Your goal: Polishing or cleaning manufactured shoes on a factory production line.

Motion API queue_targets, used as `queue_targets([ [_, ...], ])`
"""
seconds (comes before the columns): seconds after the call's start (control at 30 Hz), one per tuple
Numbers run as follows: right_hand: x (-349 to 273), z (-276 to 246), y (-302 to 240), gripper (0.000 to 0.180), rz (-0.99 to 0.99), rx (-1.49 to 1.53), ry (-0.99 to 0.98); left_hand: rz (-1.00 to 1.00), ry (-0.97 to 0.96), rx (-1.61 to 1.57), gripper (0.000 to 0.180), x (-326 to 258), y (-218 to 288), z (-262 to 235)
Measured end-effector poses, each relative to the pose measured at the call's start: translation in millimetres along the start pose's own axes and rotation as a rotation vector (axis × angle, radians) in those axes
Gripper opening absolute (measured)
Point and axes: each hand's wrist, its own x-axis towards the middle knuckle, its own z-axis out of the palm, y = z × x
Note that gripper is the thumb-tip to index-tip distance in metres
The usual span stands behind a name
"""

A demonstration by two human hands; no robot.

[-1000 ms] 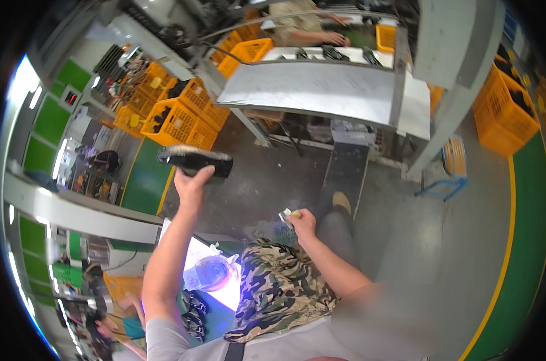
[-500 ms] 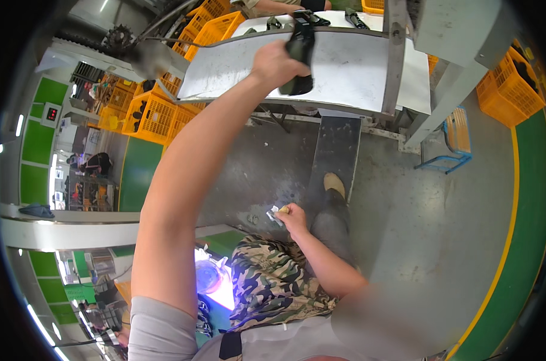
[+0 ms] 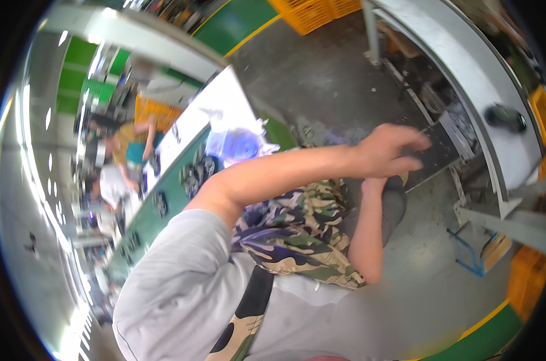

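Note:
My left hand (image 3: 392, 150) hangs in front of my body with its fingers apart and holds nothing. Its arm crosses above the camouflage apron (image 3: 312, 231) on my lap. Just below it is my right hand (image 3: 374, 184). The fingers of that hand are mostly covered by the left one, so what they hold, if anything, is hidden. A black shoe (image 3: 506, 118), blurred, lies on the white surface of the long bench (image 3: 521, 159) at the right, apart from both hands.
At the left a green work table (image 3: 172, 174) carries several dark shoes (image 3: 196, 169) and a brightly lit clear plastic bundle (image 3: 240, 144). Co-workers (image 3: 128, 141) sit beyond it. Yellow crates (image 3: 309, 15) stand at the top; a blue-framed stool (image 3: 480, 253) is at lower right.
My view has swung round, moving the bench to the right side. My left hand has let go of the black shoe, which now lies on the bench, and has drawn back toward my lap.

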Motion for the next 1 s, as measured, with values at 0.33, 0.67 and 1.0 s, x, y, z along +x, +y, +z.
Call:
queue_targets([
  [0.33,-4,-26,5,0.014,0.183,-0.27,-0.005,-0.863,1.012,-0.148,0.032,-471,5,-198],
  [0.67,-42,51,2,0.012,0.142,-0.282,-0.118,0.158,0.952,0.283,0.061,-333,185,-377],
  [1.0,-68,122,-4,0.015,0.124,-0.383,-0.306,0.222,0.616,0.101,0.068,-234,189,-405],
])
